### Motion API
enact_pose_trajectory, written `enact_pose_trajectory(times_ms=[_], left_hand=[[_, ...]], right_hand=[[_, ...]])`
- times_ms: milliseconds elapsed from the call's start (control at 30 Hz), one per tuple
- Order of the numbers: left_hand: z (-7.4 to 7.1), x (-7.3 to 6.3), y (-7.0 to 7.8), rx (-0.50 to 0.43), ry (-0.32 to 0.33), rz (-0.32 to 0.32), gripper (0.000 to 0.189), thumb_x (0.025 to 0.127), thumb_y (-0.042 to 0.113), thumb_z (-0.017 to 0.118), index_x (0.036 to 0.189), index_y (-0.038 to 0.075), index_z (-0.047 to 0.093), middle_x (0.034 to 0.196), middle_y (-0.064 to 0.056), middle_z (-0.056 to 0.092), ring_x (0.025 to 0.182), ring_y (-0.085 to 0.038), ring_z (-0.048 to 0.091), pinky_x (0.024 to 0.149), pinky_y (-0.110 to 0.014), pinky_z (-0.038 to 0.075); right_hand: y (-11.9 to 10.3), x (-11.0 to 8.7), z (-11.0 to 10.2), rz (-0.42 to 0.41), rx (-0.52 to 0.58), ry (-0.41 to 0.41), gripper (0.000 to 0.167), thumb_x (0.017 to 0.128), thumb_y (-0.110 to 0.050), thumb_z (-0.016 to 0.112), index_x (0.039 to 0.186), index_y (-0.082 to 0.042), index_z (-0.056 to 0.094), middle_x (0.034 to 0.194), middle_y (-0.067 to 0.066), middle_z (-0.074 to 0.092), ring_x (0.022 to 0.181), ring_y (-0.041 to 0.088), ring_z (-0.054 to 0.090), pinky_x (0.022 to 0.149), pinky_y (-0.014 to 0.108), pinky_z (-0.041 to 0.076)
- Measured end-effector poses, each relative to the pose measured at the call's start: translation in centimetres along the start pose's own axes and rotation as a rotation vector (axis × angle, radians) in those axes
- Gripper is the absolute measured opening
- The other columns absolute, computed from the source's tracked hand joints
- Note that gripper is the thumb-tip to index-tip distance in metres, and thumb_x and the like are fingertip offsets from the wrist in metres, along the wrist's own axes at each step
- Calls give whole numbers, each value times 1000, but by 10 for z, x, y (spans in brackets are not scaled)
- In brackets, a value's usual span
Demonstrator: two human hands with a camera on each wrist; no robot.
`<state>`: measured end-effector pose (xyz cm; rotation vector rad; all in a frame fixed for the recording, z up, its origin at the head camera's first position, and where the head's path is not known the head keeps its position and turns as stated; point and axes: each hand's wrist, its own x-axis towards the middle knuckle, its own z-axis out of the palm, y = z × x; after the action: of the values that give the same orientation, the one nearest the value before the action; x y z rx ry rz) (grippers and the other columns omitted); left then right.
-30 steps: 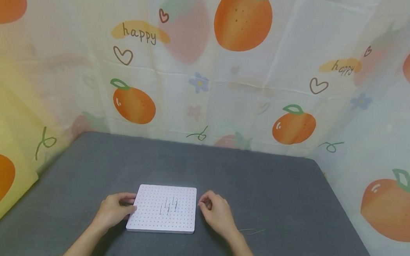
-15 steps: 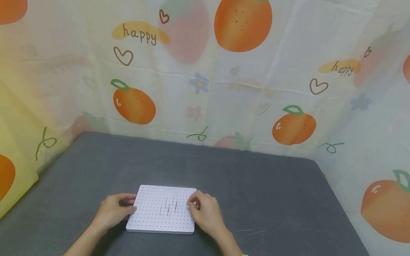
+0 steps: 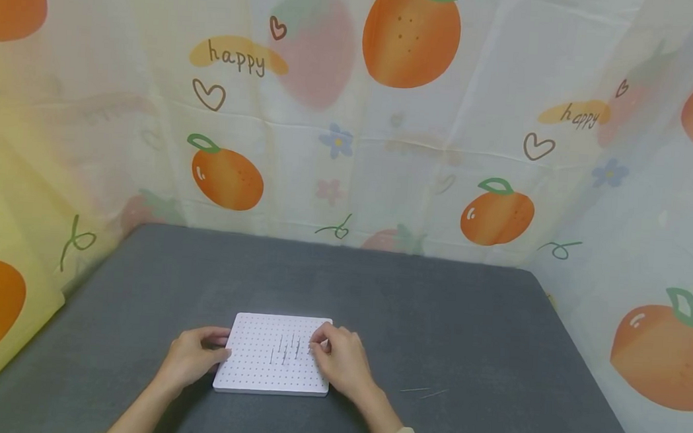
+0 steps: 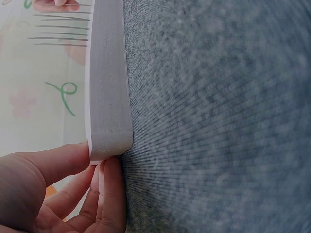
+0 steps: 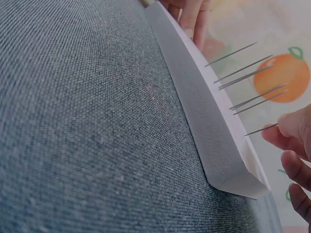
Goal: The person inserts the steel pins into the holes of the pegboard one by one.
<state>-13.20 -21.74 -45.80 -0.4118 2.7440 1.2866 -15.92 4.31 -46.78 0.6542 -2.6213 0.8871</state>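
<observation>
A white pegboard (image 3: 247,373) with a grid of small holes lies on the table. Several thin metal needles (image 5: 243,74) stand upright near its middle. My left hand (image 3: 189,358) holds the board's left edge, with the thumb (image 4: 68,160) against the corner and the fingers bunched beside it. Over the right part of the board, my right hand (image 3: 345,363) pinches one more thin needle (image 5: 261,129) between thumb and forefinger. In the right wrist view that needle's lower end meets the board's top; whether it sits in a hole cannot be told.
Two loose needles (image 3: 416,389) lie on the dark grey table (image 3: 464,330), right of my right forearm. A fruit-printed curtain (image 3: 396,180) hangs around the table's back and sides.
My right hand has moved left, from beside the board's right edge to over its right part, bringing the needle to the surface. The left hand and board have stayed put.
</observation>
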Motion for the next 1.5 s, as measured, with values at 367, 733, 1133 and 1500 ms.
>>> enact_pose_trajectory(times_ms=[367,733,1133,1500], left_hand=[[0,0,0,-7,-1,8,43,78,8,68,118,-2,57,101,-17,64,74,-16,59,58,-31,54],[1,0,0,-6,2,-4,43,78,8,68,118,-1,58,101,-16,64,74,-16,59,58,-30,54],[1,0,0,-3,5,-3,42,78,8,68,118,-2,58,100,-15,64,73,-16,59,58,-30,54],[2,-1,-2,-6,20,6,42,76,6,68,116,-2,59,98,-15,65,74,-16,60,56,-29,53]], right_hand=[[1,0,5,-30,-45,12,8,77,-16,67,78,-22,62,62,-14,53,59,0,40,60,19,31],[2,-2,8,-30,-66,8,9,77,-16,67,77,-23,61,61,-14,51,58,1,39,60,19,32],[8,-5,2,-83,-8,-72,7,80,-17,66,86,-20,66,67,-13,51,62,1,40,56,14,32],[18,-15,-15,-81,57,-58,13,82,-16,67,94,-19,65,79,-12,58,72,4,49,63,17,41]])
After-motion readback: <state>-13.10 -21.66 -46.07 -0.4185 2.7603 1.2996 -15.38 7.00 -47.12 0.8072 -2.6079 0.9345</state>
